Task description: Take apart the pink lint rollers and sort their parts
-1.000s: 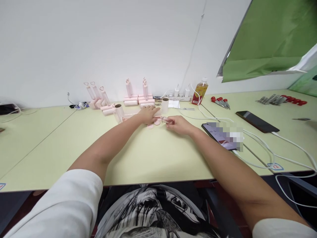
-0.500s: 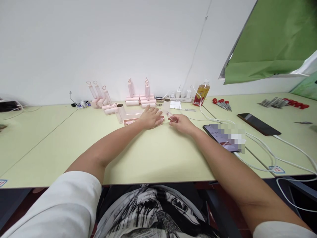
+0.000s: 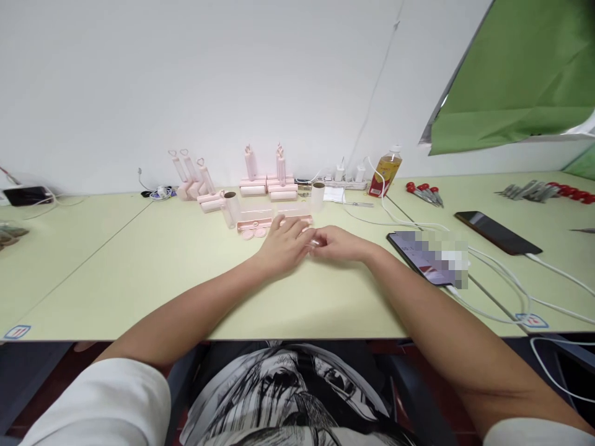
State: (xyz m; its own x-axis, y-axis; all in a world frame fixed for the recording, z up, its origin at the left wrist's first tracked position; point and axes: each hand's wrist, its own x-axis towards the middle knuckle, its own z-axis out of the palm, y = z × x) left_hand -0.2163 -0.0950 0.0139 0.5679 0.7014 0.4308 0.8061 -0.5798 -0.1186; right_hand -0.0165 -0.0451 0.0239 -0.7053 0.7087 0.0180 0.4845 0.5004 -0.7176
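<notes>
My right hand (image 3: 341, 243) is closed, its fingertips pinching a small clear plastic piece (image 3: 315, 243) that is mostly covered by the fingers. Meeting it from the left is my left hand (image 3: 284, 246), palm down with fingers stretched out; its index fingertip reaches the right fingers, and its thumb is hidden. Just beyond the left hand lie long pink trays (image 3: 253, 225) and two small pink discs (image 3: 259, 233). Clear tubes with brown inner ends stand behind, one tube (image 3: 230, 214) at left and another tube (image 3: 318, 197) at right.
Pink rollers (image 3: 283, 193) and upright heart-topped handles (image 3: 207, 176) line the wall. A drink bottle (image 3: 385, 172), tweezers (image 3: 360, 204) and a power strip (image 3: 351, 184) are at back right. Nearer right lie a phone (image 3: 421, 257), a dark phone (image 3: 497, 232), white cables and red-handled tools (image 3: 424, 193).
My left hand has drawn back from the pink trays towards me, uncovering the discs. My right hand has come left and slightly nearer with the clear piece, so both hands now meet.
</notes>
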